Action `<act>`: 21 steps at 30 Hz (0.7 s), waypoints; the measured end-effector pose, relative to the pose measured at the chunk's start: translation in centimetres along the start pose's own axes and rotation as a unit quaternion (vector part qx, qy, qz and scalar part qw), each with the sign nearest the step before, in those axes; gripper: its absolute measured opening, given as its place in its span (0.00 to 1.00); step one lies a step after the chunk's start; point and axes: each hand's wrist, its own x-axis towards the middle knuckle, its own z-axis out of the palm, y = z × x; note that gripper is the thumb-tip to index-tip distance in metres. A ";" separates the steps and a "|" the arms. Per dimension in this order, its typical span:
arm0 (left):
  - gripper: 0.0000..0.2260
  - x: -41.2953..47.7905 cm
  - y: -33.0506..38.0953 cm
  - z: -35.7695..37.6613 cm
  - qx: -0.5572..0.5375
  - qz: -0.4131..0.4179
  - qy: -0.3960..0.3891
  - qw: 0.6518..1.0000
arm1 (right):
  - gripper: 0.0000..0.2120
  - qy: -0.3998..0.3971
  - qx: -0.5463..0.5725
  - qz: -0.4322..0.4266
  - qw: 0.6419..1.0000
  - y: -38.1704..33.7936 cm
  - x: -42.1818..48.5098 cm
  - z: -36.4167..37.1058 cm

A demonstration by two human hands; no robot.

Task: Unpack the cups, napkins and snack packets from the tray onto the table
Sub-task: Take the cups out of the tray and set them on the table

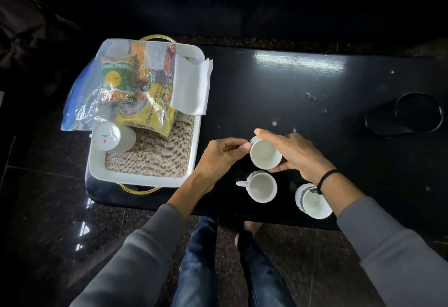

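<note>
The right hand (294,154) cradles a white cup (265,155) while the left hand (220,158) pinches its handle, both grips clamped, steadying it upright over the tabletop (303,93) beside two placed cups.

Grey ribbed-cuff sleeves (155,238) on both arms, pushed a little above the wrists. Thin black band (326,177) around the right wrist. Dark blue jeans (201,263) on the legs below.
</note>
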 end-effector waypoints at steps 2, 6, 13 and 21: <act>0.02 0.2 -0.1 0.1 0.006 0.002 0.002 1.000 | 0.34 0.009 -0.009 0.001 1.000 -0.2 0.1 0.0; 0.04 0.4 -0.4 0.3 0.010 0.000 0.005 1.000 | 0.35 0.023 -0.025 0.002 0.999 -0.2 0.3 -0.1; 0.06 0.9 -0.5 0.3 0.021 -0.002 0.007 1.000 | 0.38 0.073 -0.166 -0.012 0.983 -0.7 0.1 0.3; 0.10 0.9 0.3 -0.1 0.082 -0.022 0.017 0.996 | 0.33 0.150 -0.386 -0.068 0.908 -1.8 -1.0 0.3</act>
